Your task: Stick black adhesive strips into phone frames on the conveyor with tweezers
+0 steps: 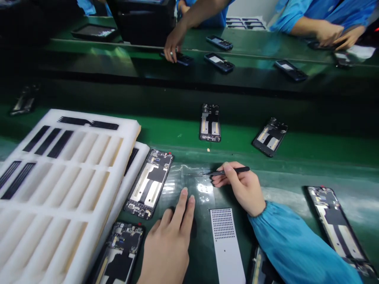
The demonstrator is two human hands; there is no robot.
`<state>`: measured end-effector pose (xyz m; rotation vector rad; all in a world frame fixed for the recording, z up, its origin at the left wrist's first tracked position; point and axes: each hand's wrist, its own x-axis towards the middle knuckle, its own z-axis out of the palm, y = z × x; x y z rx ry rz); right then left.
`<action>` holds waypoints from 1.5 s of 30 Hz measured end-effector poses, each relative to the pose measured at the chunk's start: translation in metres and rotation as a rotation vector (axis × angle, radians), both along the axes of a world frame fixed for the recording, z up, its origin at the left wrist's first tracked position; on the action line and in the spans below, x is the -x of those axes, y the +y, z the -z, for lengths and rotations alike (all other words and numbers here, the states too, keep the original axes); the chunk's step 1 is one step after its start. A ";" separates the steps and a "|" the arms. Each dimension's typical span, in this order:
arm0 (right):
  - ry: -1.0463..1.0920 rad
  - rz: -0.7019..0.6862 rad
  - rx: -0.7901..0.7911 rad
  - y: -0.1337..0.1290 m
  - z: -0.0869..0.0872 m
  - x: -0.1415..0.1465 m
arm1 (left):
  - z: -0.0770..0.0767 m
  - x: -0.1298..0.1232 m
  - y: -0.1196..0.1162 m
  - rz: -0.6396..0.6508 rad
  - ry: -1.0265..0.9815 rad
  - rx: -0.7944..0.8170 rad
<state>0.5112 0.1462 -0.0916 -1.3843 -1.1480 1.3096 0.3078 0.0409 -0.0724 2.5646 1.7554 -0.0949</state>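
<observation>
Since the long green tabletop (177,134) is shared, with a co-worker's hand (174,47) among dark phones on the far side, the near side seems set up so everything's within reach. A white foam tray (89,115) sits to the left, with thin black strips (17,180) lying in its slots, probably to keep them separated. An open phone frame (149,183) lies just left of a clear plastic film (189,185), with a perforated white plate (223,252) near the front. My left hand (167,248) is open, fingertips resting on the film's near edge, apparently to keep it from sliding. The right hand (241,189) is closed around black tweezers (231,171), tips down at the film. Whatever they're touching is too small to tell.
</observation>
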 end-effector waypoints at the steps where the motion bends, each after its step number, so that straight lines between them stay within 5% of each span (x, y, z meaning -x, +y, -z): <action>1: 0.001 -0.006 -0.002 0.000 0.001 0.000 | 0.001 0.000 0.000 -0.004 -0.001 0.001; 5: 0.030 -0.022 -0.029 -0.001 0.002 0.000 | 0.001 0.000 -0.002 -0.069 -0.120 -0.003; 8: 0.085 -0.045 -0.054 -0.010 -0.003 -0.002 | -0.009 -0.001 -0.003 -0.303 -0.612 0.077; 11: 0.129 -0.068 -0.077 -0.018 -0.010 -0.005 | -0.024 -0.003 -0.004 -0.627 -1.205 0.390; 14: 0.115 -0.021 -0.073 -0.017 -0.010 -0.008 | -0.032 -0.004 -0.004 -0.717 -1.418 0.573; 17: 0.084 -0.001 -0.042 -0.009 -0.005 -0.008 | -0.026 -0.002 -0.006 -0.638 -1.246 0.435; 22: 0.030 -0.004 -0.044 -0.004 0.001 -0.003 | -0.005 0.000 -0.005 -0.176 -0.579 -0.046; 24: 0.014 -0.009 -0.054 -0.005 0.002 -0.002 | 0.001 -0.001 -0.002 -0.092 -0.357 -0.164; 30: -0.022 -0.039 -0.075 -0.006 0.003 -0.003 | 0.005 -0.005 0.000 -0.053 -0.032 -0.114; 41: -0.089 -0.049 -0.071 -0.009 0.001 -0.004 | 0.010 -0.001 0.000 -0.029 -0.061 -0.085; 43: -0.107 -0.053 -0.084 -0.009 0.001 -0.005 | 0.013 -0.001 -0.002 -0.060 -0.221 -0.085; 45: -0.129 -0.052 -0.092 -0.008 0.001 -0.007 | 0.012 -0.002 -0.004 -0.234 -0.543 -0.018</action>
